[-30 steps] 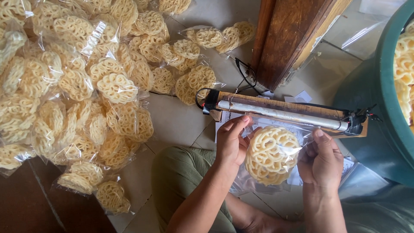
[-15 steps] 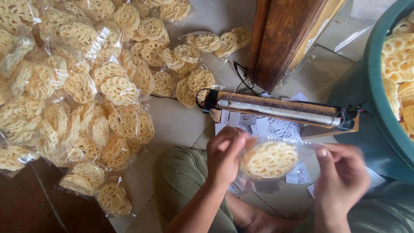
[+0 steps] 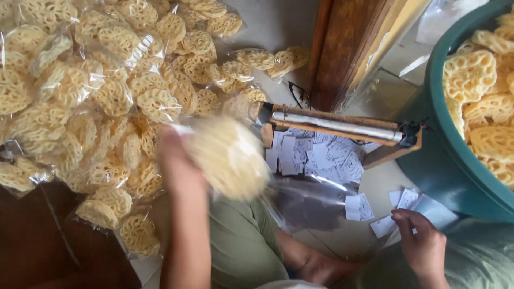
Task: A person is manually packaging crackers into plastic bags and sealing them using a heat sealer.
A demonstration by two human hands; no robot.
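At far left we see a pile [image 3: 91, 91] of bagged crackers on the floor. Our left hand [image 3: 179, 166], motion-blurred, is raised just beside the pile's near edge; its grip is closed on a bag [image 3: 227, 155] of pale lattice crackers, held above our knee. Next comes the sealer [image 3: 337, 128], a metal bar on a wooden base, lying on the floor against a wooden post [image 3: 348, 48]. Paper slips [image 3: 316, 155] lie under and before it. Our right hand [image 3: 423, 243] rests low, fingers loosely curled and holding nothing, fingertips touching a clear bag [image 3: 433, 211]. At far right stands a green tub [image 3: 444, 150] of loose crackers.
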